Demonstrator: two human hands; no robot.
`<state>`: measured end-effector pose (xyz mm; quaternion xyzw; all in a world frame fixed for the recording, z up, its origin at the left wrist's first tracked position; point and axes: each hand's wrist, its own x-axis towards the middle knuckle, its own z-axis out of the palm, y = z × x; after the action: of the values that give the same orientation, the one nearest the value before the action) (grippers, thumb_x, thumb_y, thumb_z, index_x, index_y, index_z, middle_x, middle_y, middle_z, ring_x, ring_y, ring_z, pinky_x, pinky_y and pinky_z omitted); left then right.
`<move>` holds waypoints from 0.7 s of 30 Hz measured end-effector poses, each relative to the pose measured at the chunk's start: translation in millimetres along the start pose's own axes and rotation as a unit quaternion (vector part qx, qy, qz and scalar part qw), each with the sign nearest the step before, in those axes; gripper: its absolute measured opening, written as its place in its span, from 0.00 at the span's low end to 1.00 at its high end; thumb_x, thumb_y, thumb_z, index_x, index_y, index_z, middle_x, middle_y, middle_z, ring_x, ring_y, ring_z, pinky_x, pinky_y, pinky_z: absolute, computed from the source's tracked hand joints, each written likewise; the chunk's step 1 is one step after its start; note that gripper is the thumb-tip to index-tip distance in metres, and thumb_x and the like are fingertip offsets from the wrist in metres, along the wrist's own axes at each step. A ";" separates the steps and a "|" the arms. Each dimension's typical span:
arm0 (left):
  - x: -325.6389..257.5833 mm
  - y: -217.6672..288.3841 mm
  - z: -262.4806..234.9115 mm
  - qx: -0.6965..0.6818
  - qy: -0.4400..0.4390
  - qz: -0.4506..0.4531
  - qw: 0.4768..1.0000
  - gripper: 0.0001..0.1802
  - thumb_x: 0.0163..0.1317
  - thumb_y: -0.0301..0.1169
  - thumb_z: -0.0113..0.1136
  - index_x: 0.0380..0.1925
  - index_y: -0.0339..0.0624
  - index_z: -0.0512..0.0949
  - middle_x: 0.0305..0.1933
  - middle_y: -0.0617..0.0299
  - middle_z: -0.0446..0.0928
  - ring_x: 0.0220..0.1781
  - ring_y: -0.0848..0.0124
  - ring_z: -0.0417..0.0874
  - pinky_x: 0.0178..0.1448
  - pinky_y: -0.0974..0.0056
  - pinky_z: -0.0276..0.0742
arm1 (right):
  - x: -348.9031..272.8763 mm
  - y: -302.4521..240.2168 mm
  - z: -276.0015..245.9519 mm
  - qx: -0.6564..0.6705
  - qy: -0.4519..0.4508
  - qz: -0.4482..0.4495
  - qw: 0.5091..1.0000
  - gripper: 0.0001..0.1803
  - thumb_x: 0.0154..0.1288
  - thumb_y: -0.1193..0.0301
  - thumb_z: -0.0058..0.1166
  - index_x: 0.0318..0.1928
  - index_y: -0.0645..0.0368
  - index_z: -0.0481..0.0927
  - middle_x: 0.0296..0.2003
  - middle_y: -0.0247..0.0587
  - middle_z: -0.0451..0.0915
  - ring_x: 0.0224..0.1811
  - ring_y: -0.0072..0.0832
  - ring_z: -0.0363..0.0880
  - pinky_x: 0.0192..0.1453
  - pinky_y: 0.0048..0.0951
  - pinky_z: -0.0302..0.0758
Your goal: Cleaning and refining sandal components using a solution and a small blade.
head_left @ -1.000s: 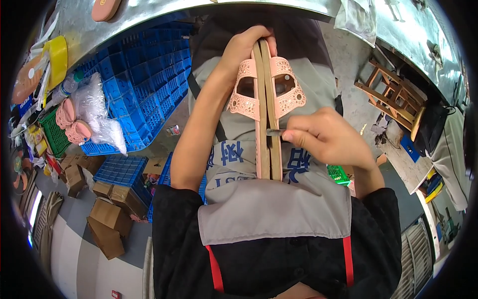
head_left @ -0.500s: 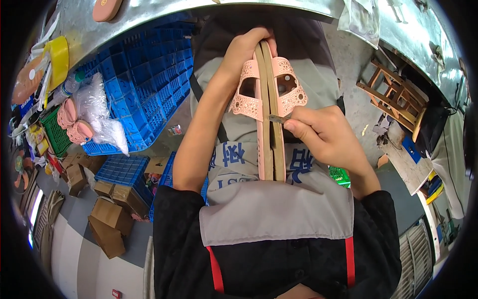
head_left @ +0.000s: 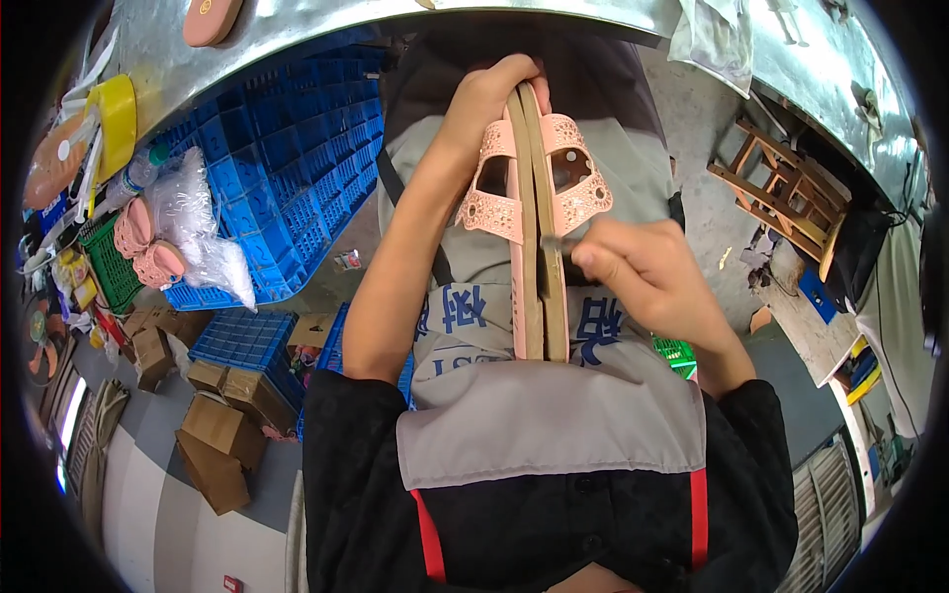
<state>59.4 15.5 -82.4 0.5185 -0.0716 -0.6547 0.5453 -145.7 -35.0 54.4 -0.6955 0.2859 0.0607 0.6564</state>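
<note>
A pair of pink sandals (head_left: 578,208) stands sole to sole on my lap, tan sole edges upward. The straps, cut with small holes, spread out to both sides. My left hand (head_left: 486,99) is wrapped round the far end of the pair and presses the soles together. Between the soles runs a dark gap that widens toward me. From the fingers of my right hand (head_left: 643,267) sticks a small flat-tipped tool (head_left: 561,243), its tip at the right sole's edge. Motion blurs that tip, so its exact kind cannot be made out.
A metal worktable (head_left: 326,28) curves across the far side, with a pink sole (head_left: 210,22) on it. Blue crates (head_left: 297,168) stand at the left, beside pink sandals (head_left: 148,247) and clear plastic bags (head_left: 203,227). Cardboard boxes (head_left: 213,445) lie lower left; a wooden stool (head_left: 781,193) is at right.
My right hand has drawn slightly to the right, taking the tool's tip from the gap to the right sole's edge. My left hand and the sandals stay nearly in place.
</note>
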 end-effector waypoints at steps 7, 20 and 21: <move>-0.9 0.5 4.3 0.006 -0.010 0.005 1.000 0.20 0.67 0.38 0.51 0.21 0.37 0.80 0.22 0.60 0.80 0.25 0.73 0.80 0.35 0.68 0.75 | -0.1 -4.3 -2.9 -0.049 -0.024 -0.001 0.999 0.13 0.73 0.70 0.53 0.29 0.63 0.75 0.18 0.52 0.71 0.22 0.50 0.75 0.26 0.42 0.66; -4.6 6.0 10.1 0.042 -0.011 0.005 0.999 0.21 0.68 0.36 0.48 0.17 0.37 0.75 0.20 0.56 0.75 0.23 0.70 0.75 0.35 0.66 0.72 | -11.6 1.3 -8.3 0.000 -0.111 0.048 0.993 0.19 0.76 0.66 0.53 0.27 0.64 0.71 0.15 0.45 0.62 0.16 0.33 0.58 0.23 0.34 0.59; -5.2 4.8 9.8 0.040 -0.006 -0.001 0.999 0.21 0.68 0.36 0.48 0.17 0.37 0.75 0.19 0.56 0.75 0.23 0.70 0.75 0.35 0.66 0.72 | -14.1 1.0 -7.7 0.004 -0.120 0.056 0.991 0.19 0.76 0.66 0.53 0.27 0.64 0.71 0.15 0.44 0.62 0.16 0.32 0.58 0.23 0.34 0.59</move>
<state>54.4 13.0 -71.7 0.5364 -0.1001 -0.6549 0.5229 -160.2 -37.8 61.0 -0.6631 0.2441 0.1789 0.6846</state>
